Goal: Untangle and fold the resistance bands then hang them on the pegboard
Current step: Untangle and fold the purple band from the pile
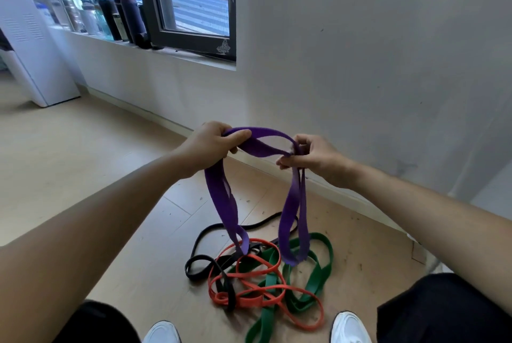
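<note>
A wide purple resistance band (291,204) hangs between my two hands above the floor. My left hand (213,146) grips one folded end of it. My right hand (310,157) pinches the other gathered end. Two purple loops droop down from the hands and their lower ends reach the pile below. On the floor lies a tangle of an orange band (249,279), a green band (315,276) and a black band (202,259), wound through one another. No pegboard is in view.
A white wall (374,65) with a skirting board stands right behind the pile. A window sill (116,37) with several bottles is at the upper left, and a white appliance (30,46) at the far left. My white shoes (349,329) stand at the bottom edge.
</note>
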Demonstrator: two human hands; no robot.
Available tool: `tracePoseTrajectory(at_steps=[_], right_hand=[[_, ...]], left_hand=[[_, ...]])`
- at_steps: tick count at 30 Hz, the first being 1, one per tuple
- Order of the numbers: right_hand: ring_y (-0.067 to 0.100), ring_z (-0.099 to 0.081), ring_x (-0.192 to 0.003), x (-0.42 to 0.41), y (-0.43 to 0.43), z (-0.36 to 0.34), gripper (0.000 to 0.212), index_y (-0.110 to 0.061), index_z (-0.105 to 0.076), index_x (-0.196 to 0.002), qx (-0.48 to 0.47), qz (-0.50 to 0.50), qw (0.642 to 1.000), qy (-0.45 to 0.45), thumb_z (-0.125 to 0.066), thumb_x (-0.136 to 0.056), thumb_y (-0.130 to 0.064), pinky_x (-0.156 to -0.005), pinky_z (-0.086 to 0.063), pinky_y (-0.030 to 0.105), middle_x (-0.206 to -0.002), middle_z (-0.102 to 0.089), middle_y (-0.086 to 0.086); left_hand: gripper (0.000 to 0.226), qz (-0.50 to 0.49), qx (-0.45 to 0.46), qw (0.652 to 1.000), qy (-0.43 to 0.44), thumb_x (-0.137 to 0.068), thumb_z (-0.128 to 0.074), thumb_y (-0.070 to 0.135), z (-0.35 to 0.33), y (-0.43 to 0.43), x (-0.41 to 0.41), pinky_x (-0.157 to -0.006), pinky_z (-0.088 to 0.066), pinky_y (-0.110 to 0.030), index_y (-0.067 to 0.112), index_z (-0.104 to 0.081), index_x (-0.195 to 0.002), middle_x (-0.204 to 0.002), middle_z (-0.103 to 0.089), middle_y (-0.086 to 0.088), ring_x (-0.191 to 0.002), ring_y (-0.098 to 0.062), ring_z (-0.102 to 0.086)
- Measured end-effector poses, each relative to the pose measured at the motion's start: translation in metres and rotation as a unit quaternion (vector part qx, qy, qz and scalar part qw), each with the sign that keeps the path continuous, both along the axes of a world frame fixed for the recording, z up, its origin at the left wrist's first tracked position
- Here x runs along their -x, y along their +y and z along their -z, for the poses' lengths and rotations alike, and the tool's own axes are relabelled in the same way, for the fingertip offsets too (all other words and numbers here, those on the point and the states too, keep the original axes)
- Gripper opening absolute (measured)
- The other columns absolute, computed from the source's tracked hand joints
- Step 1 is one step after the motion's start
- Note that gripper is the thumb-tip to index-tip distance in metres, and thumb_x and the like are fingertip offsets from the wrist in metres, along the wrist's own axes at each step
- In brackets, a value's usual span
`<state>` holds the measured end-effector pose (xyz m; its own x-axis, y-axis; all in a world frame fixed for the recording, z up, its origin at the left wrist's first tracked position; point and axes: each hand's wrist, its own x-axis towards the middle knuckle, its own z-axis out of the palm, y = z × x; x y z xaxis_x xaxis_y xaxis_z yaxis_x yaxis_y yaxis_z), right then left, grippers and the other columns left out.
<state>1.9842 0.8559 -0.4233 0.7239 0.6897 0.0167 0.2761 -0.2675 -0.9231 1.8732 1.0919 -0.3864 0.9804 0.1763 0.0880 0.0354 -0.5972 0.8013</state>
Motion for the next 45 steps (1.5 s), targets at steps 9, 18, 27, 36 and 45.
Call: tracePoseTrajectory(at_steps=[9,18,27,36,45], right_hand=[[0.035,-0.074,-0.087,0.006,-0.006,-0.02,0.02,0.002,-0.064,-0.115,0.027,-0.037,0.998,0.038,-0.064,-0.097,-0.008,-0.069,-0.061,0.032,-0.1,-0.073,0.021],[0.022,-0.059,-0.077,0.007,-0.01,-0.017,0.021,0.004,-0.064,-0.113,0.142,-0.132,0.981,0.011,-0.054,-0.104,-0.013,-0.076,-0.052,0.036,-0.087,-0.062,0.01],[0.009,-0.047,-0.072,0.015,-0.008,-0.021,0.015,-0.006,-0.063,-0.107,0.139,-0.183,0.973,0.019,-0.061,-0.102,-0.02,-0.068,-0.045,0.022,-0.082,-0.053,-0.006],[0.016,-0.066,-0.083,0.014,-0.013,-0.022,0.035,-0.012,-0.062,-0.123,0.104,-0.129,0.986,-0.032,-0.075,-0.091,-0.019,-0.081,-0.059,0.032,-0.095,-0.071,0.003],[0.017,-0.069,-0.09,0.026,0.0,-0.025,0.032,-0.012,-0.066,-0.116,0.103,-0.104,0.97,-0.192,-0.079,-0.088,-0.023,-0.08,-0.059,0.031,-0.1,-0.07,0.002]], left_hand=[[0.026,0.047,0.141,0.989,0.016,-0.087,-0.076,0.016,0.007,0.01,0.004,-0.09,-0.06,-0.041,0.007,-0.063,-0.108,-0.109,-0.074,-0.018,-0.102,-0.034,-0.073],[0.043,0.149,0.133,0.971,0.132,-0.074,-0.081,0.04,0.016,0.005,0.007,-0.073,-0.051,-0.029,0.01,-0.062,-0.099,-0.089,-0.068,-0.007,-0.079,-0.019,-0.062],[0.024,0.184,0.088,0.963,0.176,-0.093,-0.071,0.033,0.022,-0.013,0.005,-0.083,-0.048,-0.03,0.009,-0.073,-0.099,-0.092,-0.069,-0.009,-0.084,-0.016,-0.064],[0.042,0.197,0.094,0.966,0.138,-0.082,-0.078,0.033,0.025,-0.012,0.005,-0.088,-0.057,-0.035,0.004,-0.069,-0.111,-0.089,-0.067,-0.01,-0.084,-0.019,-0.067],[0.022,0.171,0.105,0.98,0.012,-0.087,-0.077,0.013,0.015,-0.031,0.003,-0.076,-0.054,-0.024,0.004,-0.07,-0.107,-0.088,-0.068,-0.011,-0.08,-0.015,-0.066]])
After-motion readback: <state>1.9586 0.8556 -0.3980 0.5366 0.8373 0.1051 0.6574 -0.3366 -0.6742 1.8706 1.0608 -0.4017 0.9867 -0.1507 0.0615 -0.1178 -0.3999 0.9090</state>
